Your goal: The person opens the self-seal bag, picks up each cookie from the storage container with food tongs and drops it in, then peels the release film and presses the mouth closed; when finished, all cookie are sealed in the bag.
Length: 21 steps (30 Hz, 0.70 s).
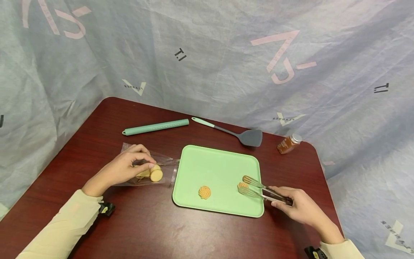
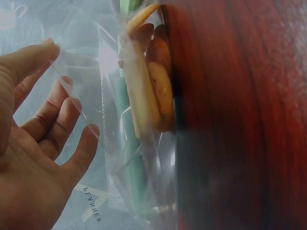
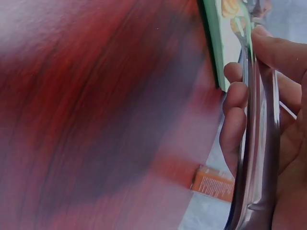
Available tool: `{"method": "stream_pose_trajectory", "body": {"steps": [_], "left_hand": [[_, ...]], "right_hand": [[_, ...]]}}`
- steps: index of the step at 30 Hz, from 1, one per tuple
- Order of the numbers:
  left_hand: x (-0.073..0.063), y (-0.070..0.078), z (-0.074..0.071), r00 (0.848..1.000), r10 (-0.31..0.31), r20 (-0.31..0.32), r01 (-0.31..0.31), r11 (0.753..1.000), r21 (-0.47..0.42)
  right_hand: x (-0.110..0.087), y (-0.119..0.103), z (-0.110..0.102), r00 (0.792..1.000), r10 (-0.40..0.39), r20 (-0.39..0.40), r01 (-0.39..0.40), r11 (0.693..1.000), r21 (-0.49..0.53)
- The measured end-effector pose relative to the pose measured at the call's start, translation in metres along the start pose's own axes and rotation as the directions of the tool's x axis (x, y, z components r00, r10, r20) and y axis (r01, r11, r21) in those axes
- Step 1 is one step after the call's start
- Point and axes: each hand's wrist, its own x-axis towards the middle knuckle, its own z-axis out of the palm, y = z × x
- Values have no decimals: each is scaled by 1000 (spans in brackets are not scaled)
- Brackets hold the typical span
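My left hand (image 1: 129,163) pinches the upper film of a clear plastic bag (image 1: 166,171), lifting it a little. Round, flat cookies (image 1: 156,175) lie inside; the left wrist view shows several cookies (image 2: 144,91) stacked beyond the fingers. My right hand (image 1: 299,207) grips metal tongs (image 1: 270,192), the handles between thumb and fingers. Over the right part of a light green tray (image 1: 216,163), the tong heads lie on either side of a swirled cookie (image 1: 242,185); whether they squeeze it I cannot tell. Another swirled cookie (image 1: 204,192) rests near the tray's front edge.
Behind the bag lies a green tube-shaped holder (image 1: 156,127). A grey spatula (image 1: 250,138) with a pale green handle lies behind the tray. A small jar (image 1: 288,144) with a silver lid stands at the table's back right. Grey cloth (image 1: 207,64) hangs behind the table.
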Motion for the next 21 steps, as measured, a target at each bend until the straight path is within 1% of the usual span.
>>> {"method": "stream_pose_trajectory", "body": {"steps": [8, 16, 21], "left_hand": [[0, 1, 0, 1000, 15, -12, -15, 1000, 9], [0, 1, -1, 1000, 10, 2, -10, 1000, -4], [1, 0, -2, 999, 31, -12, -31, 999, 12]], "right_hand": [[16, -1, 5, 999, 39, 26, -40, 999, 29], [31, -3, 11, 1000, -13, 6, 12, 999, 29], [34, -4, 11, 1000, -4, 5, 4, 999, 42]]}}
